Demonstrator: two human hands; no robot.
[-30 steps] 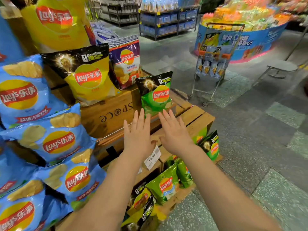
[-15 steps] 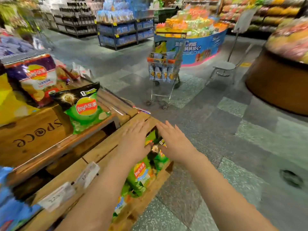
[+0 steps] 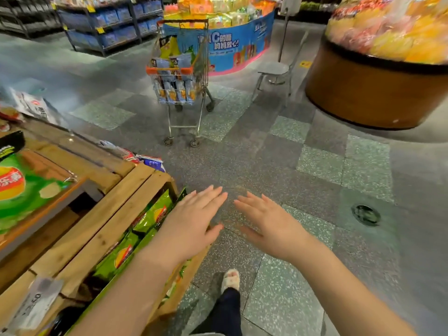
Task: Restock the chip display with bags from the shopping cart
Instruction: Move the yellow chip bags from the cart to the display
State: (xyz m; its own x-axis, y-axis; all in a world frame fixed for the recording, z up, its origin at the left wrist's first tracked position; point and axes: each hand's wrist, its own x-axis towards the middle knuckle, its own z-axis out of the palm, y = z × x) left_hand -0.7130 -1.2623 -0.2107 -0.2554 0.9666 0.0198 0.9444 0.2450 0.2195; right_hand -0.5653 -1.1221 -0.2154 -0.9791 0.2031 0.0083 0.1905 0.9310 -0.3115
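1. Both hands are seen empty, palms down, fingers straight and spread; left hand is held over the outer edge of the wooden chip display; right hand is held over bare floor, just beside the left; nothing is gripped by either.
2. The shopping cart is seen standing ahead, well apart from both hands, slightly left of the gap between them; blue-grey chip bags are packed upright in its basket, with a yellow bag sticking up above the rim.
3. Key relation: the bags to be fetched lie straight ahead and far off, out of arm's reach; the cart's long axis is judged to run roughly away from the viewer, its near end facing the hands; neither hand is clearly nearer, the left perhaps marginally since the cart sits a little to that side.
4. Green chip bags are already lying in the lower crate of the display, partly under the left wrist; a larger green bag is propped on the upper shelf at far left; a price tag is clipped to the front rail.
5. One foot is seen on the floor below the hands, toe towards the cart.
6. Step judged: between loads, a walk to the cart is needed before any grasp; the display looks only partly stocked.
7. Background noted: a round produce stand, a folding chair; edges blurred.
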